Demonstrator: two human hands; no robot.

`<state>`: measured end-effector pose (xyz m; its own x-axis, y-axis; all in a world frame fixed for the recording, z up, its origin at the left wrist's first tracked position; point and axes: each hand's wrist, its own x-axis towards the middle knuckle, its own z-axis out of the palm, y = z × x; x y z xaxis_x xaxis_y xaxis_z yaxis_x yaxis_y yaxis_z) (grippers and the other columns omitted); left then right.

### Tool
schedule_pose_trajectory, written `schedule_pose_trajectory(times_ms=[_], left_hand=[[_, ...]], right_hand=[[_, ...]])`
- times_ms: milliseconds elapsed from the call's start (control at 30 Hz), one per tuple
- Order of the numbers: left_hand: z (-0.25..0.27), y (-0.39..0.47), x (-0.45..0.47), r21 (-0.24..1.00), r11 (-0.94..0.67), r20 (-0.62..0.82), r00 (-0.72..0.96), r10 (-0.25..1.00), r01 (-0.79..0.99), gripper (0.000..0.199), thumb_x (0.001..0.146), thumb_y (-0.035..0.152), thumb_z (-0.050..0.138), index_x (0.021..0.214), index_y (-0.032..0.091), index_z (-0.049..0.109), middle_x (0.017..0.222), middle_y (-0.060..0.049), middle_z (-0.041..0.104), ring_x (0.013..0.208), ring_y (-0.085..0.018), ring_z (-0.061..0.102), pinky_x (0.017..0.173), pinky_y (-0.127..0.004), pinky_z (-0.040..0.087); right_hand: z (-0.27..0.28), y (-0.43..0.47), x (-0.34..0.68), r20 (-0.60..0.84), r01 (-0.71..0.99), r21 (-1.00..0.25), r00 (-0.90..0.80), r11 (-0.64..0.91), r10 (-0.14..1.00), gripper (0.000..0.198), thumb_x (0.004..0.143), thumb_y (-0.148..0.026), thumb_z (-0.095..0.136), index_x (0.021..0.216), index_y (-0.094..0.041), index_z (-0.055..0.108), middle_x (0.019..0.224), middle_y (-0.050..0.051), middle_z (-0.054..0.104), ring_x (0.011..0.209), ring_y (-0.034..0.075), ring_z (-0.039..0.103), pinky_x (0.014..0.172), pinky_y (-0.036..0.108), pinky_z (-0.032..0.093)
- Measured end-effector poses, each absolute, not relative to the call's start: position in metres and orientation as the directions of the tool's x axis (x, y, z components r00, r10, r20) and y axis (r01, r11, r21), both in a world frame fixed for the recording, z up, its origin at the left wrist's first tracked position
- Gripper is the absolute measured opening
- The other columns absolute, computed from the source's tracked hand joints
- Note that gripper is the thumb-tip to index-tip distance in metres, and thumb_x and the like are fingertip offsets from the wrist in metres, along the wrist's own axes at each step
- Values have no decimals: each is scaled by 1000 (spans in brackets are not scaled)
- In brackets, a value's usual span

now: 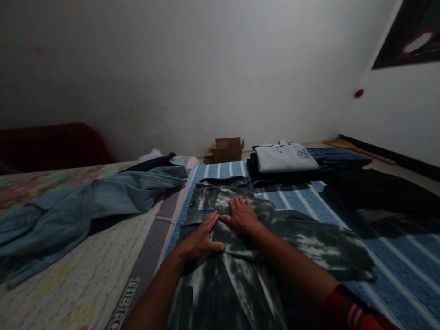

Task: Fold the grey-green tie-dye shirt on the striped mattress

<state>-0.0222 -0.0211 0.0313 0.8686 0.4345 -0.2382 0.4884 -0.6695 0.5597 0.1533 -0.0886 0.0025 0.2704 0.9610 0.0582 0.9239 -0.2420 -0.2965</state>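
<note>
A dark green and white mottled jacket [240, 279] lies spread in front of me, its collar end away from me and one sleeve [316, 243] stretched out to the right. My left hand [202, 238] rests on the jacket's upper left part, fingers extended and thumb apart. Beside it, my right hand [242, 215] lies flat on the cloth a little farther up, fingers stretched out. The fingertips of the left hand come close to the right thumb. Neither hand grips the fabric. My right forearm hides part of the jacket.
Light blue jeans [120, 197] lie loosely on the patterned cover at left. A folded grey hoodie [287, 158] tops a dark pile at the back right, near folded jeans [338, 156] and dark clothing [381, 192]. An open cardboard box [227, 150] stands against the wall.
</note>
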Motion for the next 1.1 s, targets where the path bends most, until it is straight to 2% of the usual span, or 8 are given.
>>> schedule_pose_trajectory(times_ms=[267, 400, 467, 533, 633, 800, 967, 1100], left_hand=[[31, -21, -24, 580, -653, -227, 867, 444, 487, 102, 66, 48, 69, 149, 16, 20, 158, -12, 6, 144, -29, 6, 116, -44, 12], [26, -18, -24, 569, -664, -220, 868, 446, 486, 103, 65, 47, 69, 149, 15, 20, 157, -13, 6, 144, -29, 6, 116, -46, 12], [22, -17, -24, 566, -667, -213, 868, 449, 484, 103, 65, 47, 69, 149, 14, 19, 157, -14, 7, 144, -29, 6, 116, -45, 12], [20, -16, -24, 571, -665, -205, 868, 452, 481, 104, 65, 46, 69, 149, 13, 18, 157, -14, 7, 144, -28, 6, 116, -45, 12], [20, -17, -24, 581, -660, -196, 869, 455, 476, 104, 66, 47, 68, 149, 12, 17, 157, -14, 7, 144, -28, 6, 116, -45, 12], [27, -19, -23, 562, -661, -229, 862, 452, 496, 105, 64, 48, 68, 148, 5, 20, 156, -18, 8, 144, -28, 5, 116, -43, 11], [31, -20, -23, 560, -671, -215, 867, 449, 486, 102, 65, 50, 67, 147, 8, 24, 156, -17, 10, 144, -29, 8, 115, -44, 14], [30, -18, -23, 552, -675, -217, 866, 451, 489, 102, 66, 50, 66, 147, 7, 23, 156, -17, 9, 144, -29, 7, 115, -45, 14]], right_hand=[[0, -81, 159, 21, 895, -295, 357, -336, 934, 90, 87, -70, 19, 145, -2, 29, 151, 24, 25, 141, 35, 18, 111, 49, 12], [3, -85, 154, 15, 879, -289, 401, -379, 916, 84, 90, -66, 19, 145, -3, 30, 151, 23, 25, 141, 33, 18, 112, 48, 12], [3, -91, 146, 77, 898, -297, 361, -324, 929, 78, 93, -61, 17, 145, -5, 30, 152, 21, 26, 142, 31, 18, 112, 48, 11], [2, -99, 137, 134, 929, -314, 247, -195, 960, 72, 94, -58, 16, 145, -9, 32, 151, 19, 28, 141, 29, 19, 112, 48, 12], [1, -108, 132, 126, 944, -321, 123, -77, 984, 72, 93, -59, 18, 144, -11, 34, 151, 17, 29, 141, 29, 20, 112, 49, 13], [2, -110, 152, 88, 947, -284, 182, -150, 979, 82, 88, -68, 24, 145, -9, 33, 151, 20, 28, 140, 35, 19, 111, 52, 12], [2, -112, 169, 87, 936, -277, 250, -218, 964, 87, 85, -72, 26, 143, -8, 35, 148, 22, 32, 138, 36, 24, 110, 52, 14], [1, -112, 172, 61, 925, -297, 266, -237, 962, 88, 83, -74, 28, 144, -10, 34, 150, 21, 29, 139, 35, 21, 110, 52, 13]])
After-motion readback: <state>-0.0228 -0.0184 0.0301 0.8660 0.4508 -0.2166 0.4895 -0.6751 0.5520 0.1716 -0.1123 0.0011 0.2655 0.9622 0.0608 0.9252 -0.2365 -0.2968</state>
